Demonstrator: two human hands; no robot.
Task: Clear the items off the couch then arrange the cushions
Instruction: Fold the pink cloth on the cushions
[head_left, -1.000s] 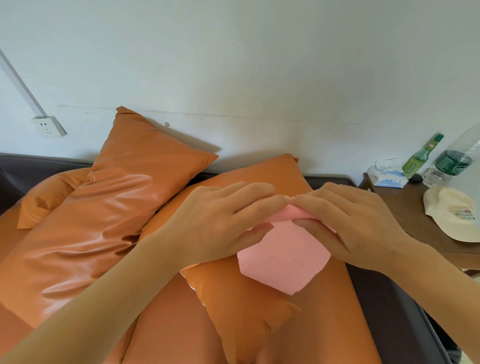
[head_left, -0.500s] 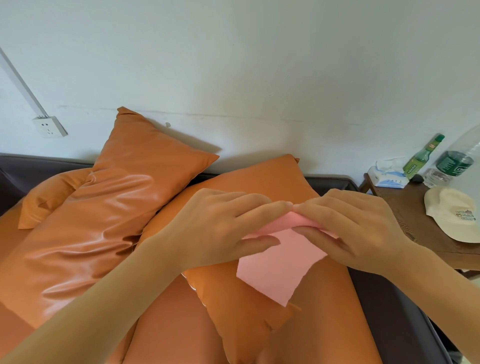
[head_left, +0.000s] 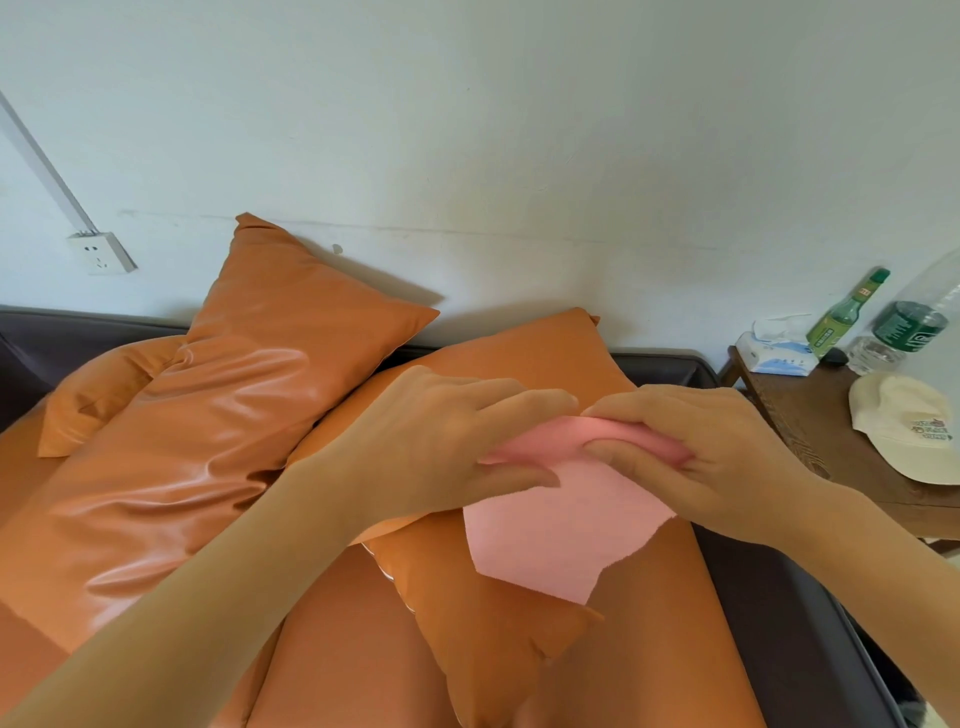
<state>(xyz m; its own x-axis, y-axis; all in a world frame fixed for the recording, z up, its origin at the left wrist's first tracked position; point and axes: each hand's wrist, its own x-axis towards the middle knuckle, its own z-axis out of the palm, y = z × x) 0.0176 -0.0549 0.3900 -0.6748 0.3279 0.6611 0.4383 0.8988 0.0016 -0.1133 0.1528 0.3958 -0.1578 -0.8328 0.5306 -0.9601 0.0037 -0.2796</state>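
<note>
Both hands hold the pink cloth (head_left: 561, 535) above the right cushion (head_left: 498, 639) on the couch (head_left: 789, 613). The left hand (head_left: 441, 441) pinches its folded top edge between fingers and thumb; the right hand (head_left: 706, 452) curls round the same edge, thumb beneath. Compared with a second ago, the fold is rolled thicker between the hands, the hands sit closer together, and the cloth's free flap hangs lower over the cushion. Two more orange cushions (head_left: 208, 436) lie unmoved against the wall at left. Bottles (head_left: 844, 317), a tissue pack (head_left: 779, 356) and a cap (head_left: 909, 426) sit on the counter (head_left: 810, 415) as before.
</note>
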